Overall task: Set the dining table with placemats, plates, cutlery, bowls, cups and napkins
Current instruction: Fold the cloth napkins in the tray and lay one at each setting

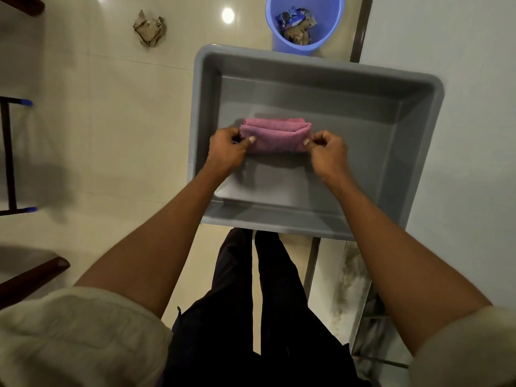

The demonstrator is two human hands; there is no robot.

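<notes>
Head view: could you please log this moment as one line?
left hand: pinching cloth | right hand: pinching cloth | pink cloth: folded, over grey tub

I stood in what looked like a room of a home, likely a dining or utility corner. Glossy cream floor tiles [117, 152] reflected ceiling lights. A blue plastic wastebasket [303, 23] held wrappers by a pale wall [460, 37], crumpled paper [150, 28] lay on the floor, and dark wooden furniture legs [30, 277] showed at my left.
</notes>
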